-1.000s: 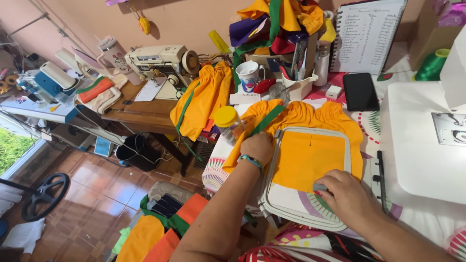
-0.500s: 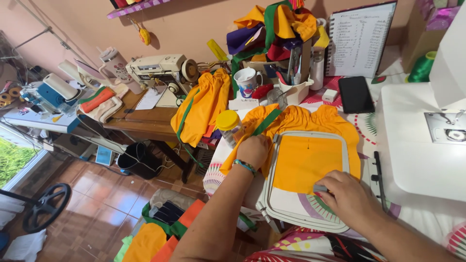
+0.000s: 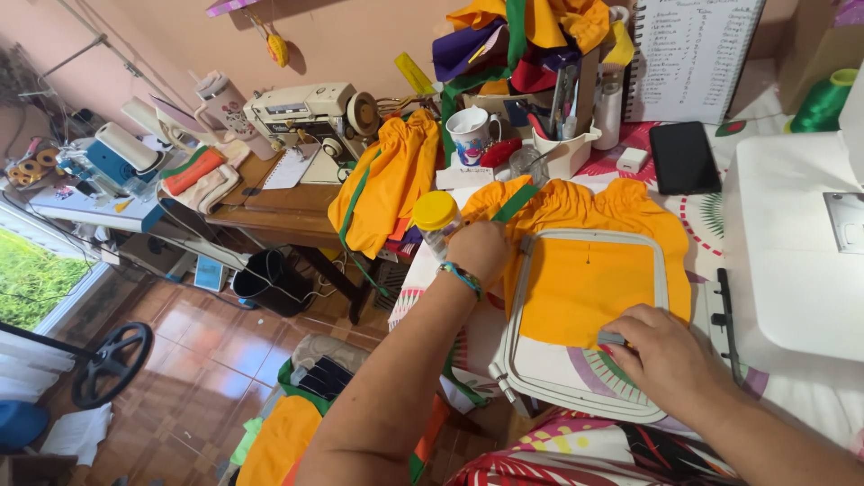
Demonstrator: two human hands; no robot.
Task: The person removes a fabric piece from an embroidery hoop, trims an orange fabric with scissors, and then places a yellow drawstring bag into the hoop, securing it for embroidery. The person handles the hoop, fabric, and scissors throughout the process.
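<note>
Smooth orange fabric (image 3: 585, 283) stretched flat in rounded white plastic embroidery hoop (image 3: 522, 324) on cluttered tabletop (image 3: 711, 216). Right hand (image 3: 661, 351) pressed on hoop's near edge, fingers together. Left hand (image 3: 477, 252) curled, gripping gathered fabric beside yellow-lidded jar (image 3: 436, 216); it has shifted slightly toward jar. Glossy brown tile floor (image 3: 198, 369) below-left.

Your left arm reaches far across from the near left, forearm bare, a beaded band at the wrist, left hand (image 3: 479, 252) curled into a loose fist. Your right hand (image 3: 664, 349) lies palm down, nearer and to the right, fingers bent and pressing.
</note>
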